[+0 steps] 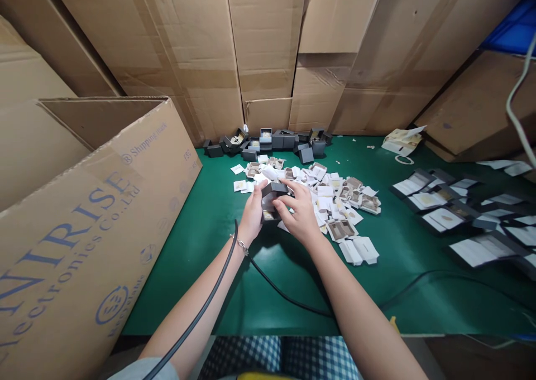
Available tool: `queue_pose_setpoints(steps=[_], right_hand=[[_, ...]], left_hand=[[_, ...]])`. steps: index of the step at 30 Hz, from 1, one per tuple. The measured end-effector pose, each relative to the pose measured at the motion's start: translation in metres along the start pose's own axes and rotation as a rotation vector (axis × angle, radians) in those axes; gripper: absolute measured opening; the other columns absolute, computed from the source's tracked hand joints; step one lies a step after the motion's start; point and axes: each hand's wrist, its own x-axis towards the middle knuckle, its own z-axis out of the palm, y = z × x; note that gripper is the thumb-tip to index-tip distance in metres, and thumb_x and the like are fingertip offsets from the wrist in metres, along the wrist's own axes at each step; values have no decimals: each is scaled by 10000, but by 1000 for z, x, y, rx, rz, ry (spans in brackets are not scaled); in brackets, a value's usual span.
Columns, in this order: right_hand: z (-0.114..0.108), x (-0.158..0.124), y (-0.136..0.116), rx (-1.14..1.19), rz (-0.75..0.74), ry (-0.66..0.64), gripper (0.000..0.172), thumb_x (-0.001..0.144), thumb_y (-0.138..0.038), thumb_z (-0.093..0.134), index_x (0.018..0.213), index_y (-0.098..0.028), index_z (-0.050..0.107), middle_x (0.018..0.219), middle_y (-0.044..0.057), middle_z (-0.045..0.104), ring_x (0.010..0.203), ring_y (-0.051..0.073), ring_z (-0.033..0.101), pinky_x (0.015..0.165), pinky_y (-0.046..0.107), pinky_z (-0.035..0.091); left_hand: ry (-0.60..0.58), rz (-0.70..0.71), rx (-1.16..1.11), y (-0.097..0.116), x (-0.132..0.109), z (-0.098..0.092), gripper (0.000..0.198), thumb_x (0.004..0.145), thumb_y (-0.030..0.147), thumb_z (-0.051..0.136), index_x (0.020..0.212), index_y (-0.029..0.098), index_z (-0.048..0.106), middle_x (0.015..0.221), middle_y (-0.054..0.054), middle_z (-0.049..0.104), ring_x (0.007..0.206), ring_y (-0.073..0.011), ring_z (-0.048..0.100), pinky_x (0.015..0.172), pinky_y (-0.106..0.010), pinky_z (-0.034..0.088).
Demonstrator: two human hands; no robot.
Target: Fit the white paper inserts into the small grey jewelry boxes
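A small dark box [274, 189] with its lid raised is held over the green table, near the middle of the view. Around its left side my left hand [253, 215] is closed, gripping it. My right hand [299, 212] has its fingers bent at the box's right side and opening, with fingertips touching it. Part of the inside shows something pale and yellowish, too small to make out. Just beyond and to the right of my hands lies a pile of white cards and grey-brown inserts [342, 229].
Small dark boxes [288, 140] line the back of the green table [184, 279]. A large carton [96, 229] stands left. Open dark boxes with white cards [444, 218] lie right. A black cable [288, 300] crosses the table and my left forearm. Cardboard walls the back.
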Motion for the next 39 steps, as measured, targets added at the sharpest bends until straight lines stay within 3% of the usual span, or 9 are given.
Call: queue_pose_setpoints(steps=[4, 10, 15, 18, 22, 26, 29, 33, 39], right_hand=[[0, -2, -4, 18, 2, 6, 346, 921, -338, 412, 825, -230, 726, 1342, 78, 499, 1251, 266, 408, 1062, 480, 328], [7, -4, -6, 8, 50, 6, 240, 872, -297, 498, 861, -242, 731, 1405, 71, 431, 1302, 291, 346, 1080, 505, 281], [9, -2, -4, 93, 163, -2, 95, 775, -247, 597, 742, -233, 685, 1301, 79, 512, 1264, 299, 399, 1047, 526, 308], [9, 0, -5, 208, 215, 51, 46, 725, -233, 622, 715, -218, 580, 1158, 89, 579, 1194, 275, 468, 1012, 500, 359], [10, 3, -9, 490, 493, 88, 327, 657, -308, 679, 884, -229, 458, 1113, 73, 562, 1040, 233, 558, 826, 411, 503], [8, 7, -17, 870, 903, -135, 404, 656, -336, 653, 987, -234, 444, 939, 18, 560, 721, 153, 595, 492, 269, 521], [6, 8, -24, 1029, 1030, -260, 304, 677, -324, 643, 928, -219, 508, 799, -9, 556, 644, 130, 579, 423, 231, 512], [8, 8, -25, 1125, 1039, -243, 259, 651, -295, 670, 869, -200, 567, 741, -19, 572, 586, 102, 550, 472, 252, 541], [15, 4, -13, 1122, 1001, -170, 273, 572, -259, 668, 816, -198, 561, 701, -34, 599, 537, 95, 521, 485, 239, 467]], left_hand=[[-13, -20, -51, 3, 1, 0, 535, 871, 571, 433, 1175, 177, 628, 1145, -94, 680, 1091, -228, 614, 942, -329, 470], [31, -149, -160, 4, 2, 1, 565, 909, 549, 351, 1143, 121, 635, 1029, -115, 714, 1005, -226, 655, 907, -333, 491], [30, -50, -84, 0, 2, 2, 473, 900, 500, 433, 1143, 152, 641, 1096, -90, 701, 1065, -206, 628, 928, -295, 469], [6, -36, -55, 1, 1, 2, 525, 867, 553, 461, 1162, 155, 630, 1077, -90, 704, 1049, -218, 634, 903, -309, 486], [-52, 16, -78, 2, -1, 0, 713, 765, 681, 500, 1237, 152, 573, 1039, -115, 707, 993, -235, 656, 859, -335, 509], [-82, 90, -69, -1, -2, -2, 858, 634, 670, 657, 1308, 161, 506, 1143, -141, 666, 1060, -253, 627, 914, -353, 484], [-83, 100, 11, -4, -4, -3, 939, 560, 653, 719, 1331, 169, 487, 1225, -156, 620, 1144, -275, 578, 969, -371, 453], [-115, 122, 180, -2, -7, 0, 1023, 502, 639, 759, 1363, 180, 456, 1314, -165, 555, 1206, -305, 527, 1010, -398, 427], [31, 261, 596, 0, -9, 5, 697, 707, 453, 705, 1326, 208, 502, 1475, -117, 376, 1386, -280, 319, 1134, -392, 280]])
